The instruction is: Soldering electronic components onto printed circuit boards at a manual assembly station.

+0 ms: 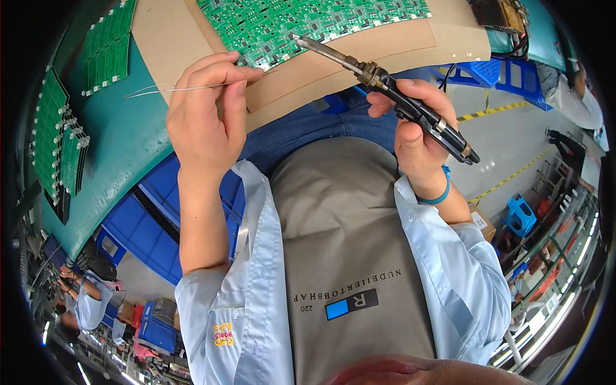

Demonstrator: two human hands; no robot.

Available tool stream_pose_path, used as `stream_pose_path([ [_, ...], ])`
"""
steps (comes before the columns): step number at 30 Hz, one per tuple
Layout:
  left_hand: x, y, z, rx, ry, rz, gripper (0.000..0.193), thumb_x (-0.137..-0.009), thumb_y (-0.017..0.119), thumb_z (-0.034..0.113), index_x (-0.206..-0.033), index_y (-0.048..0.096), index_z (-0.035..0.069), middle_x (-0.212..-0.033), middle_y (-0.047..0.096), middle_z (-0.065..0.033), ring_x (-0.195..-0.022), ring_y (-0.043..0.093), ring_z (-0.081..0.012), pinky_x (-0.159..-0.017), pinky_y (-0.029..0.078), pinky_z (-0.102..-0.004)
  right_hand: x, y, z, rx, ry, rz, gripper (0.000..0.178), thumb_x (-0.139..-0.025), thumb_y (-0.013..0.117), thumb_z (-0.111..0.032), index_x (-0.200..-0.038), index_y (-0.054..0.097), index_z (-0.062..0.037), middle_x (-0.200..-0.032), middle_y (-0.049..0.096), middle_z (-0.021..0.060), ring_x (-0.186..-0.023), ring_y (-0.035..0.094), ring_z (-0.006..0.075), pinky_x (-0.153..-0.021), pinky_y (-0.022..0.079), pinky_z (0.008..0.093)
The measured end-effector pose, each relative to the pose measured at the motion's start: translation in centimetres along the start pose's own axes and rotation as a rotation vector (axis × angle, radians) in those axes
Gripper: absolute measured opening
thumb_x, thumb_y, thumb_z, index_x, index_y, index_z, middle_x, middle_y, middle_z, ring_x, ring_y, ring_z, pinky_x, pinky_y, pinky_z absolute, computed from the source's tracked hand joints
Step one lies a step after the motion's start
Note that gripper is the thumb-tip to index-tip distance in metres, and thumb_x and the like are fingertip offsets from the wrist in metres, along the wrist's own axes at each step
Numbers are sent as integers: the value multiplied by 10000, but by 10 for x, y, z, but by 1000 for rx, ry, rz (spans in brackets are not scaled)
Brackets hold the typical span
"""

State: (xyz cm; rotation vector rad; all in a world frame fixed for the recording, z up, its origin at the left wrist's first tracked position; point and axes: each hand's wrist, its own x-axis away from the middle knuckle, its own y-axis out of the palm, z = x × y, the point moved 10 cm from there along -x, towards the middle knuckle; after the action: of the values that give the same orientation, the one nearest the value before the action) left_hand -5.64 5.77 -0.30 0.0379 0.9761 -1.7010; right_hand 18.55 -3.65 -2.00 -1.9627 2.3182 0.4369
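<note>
A thin silvery solder wire [154,88] is pinched in my left hand [206,122], its loose end looping out to the left. The fingertips of that hand are at the near edge of a green circuit board panel [276,32], packed with small components. My right hand [420,131] is wrapped around the black handle of a soldering iron [410,108]. The iron slants up and left, its metal tip over the panel, a short way right of my left fingertips. Whether the tip touches the board I cannot tell.
Brown cardboard [346,61] lies under the panel on a green-topped table [128,151]. More green boards [108,48] lie at the far left, with stacked boards [51,128] nearer. A dark device with cables [504,16] stands far right. Blue crates [151,221] sit below the table; other people are farther off.
</note>
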Motion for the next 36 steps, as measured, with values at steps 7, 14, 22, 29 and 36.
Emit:
stream_pose_path([
  [7, -3, 1, 1, -18, -4, -53, 179, -933, 612, -87, -1057, 582, 39, -978, 781, -52, -1077, 735, -247, -839, 574, -307, -1, 3, -10, 60, -22, 10, 506, -910, 849, -243, -1277, 654, 46, -1109, 733, 186, -942, 750, 277, -812, 614, 331],
  [14, -5, 1, -1, -20, -29, -121, 134, -1030, 464, -81, -1111, 427, 20, -990, 801, -149, -1091, 749, -252, -835, 595, -277, -5, 27, -41, 443, -132, -151, 400, -829, 867, -93, -1183, 724, 30, -1108, 753, 189, -859, 719, 261, -780, 588, 324],
  [22, -8, 1, -2, 18, -79, -154, 139, -1028, 455, -79, -1116, 429, 25, -990, 805, -139, -1087, 754, -263, -876, 589, -296, -2, 39, -51, 553, -157, -203, 431, -790, 873, -61, -1190, 730, 17, -1107, 770, 173, -860, 719, 254, -782, 584, 311],
  [29, -10, 1, 3, 42, -46, -156, 159, -1018, 459, -94, -1123, 439, 24, -990, 801, -140, -1083, 755, -268, -888, 587, -301, -1, 36, -45, 519, -121, -200, 441, -792, 877, -64, -1198, 726, 17, -1112, 773, 163, -868, 721, 250, -781, 587, 313],
  [36, -9, 1, 2, 20, -10, -152, 166, -1020, 469, -98, -1132, 451, 23, -983, 797, -138, -1092, 751, -276, -891, 587, -303, -1, 31, -41, 461, -106, -184, 445, -798, 878, -70, -1205, 720, 22, -1118, 772, 165, -874, 721, 245, -785, 591, 315],
])
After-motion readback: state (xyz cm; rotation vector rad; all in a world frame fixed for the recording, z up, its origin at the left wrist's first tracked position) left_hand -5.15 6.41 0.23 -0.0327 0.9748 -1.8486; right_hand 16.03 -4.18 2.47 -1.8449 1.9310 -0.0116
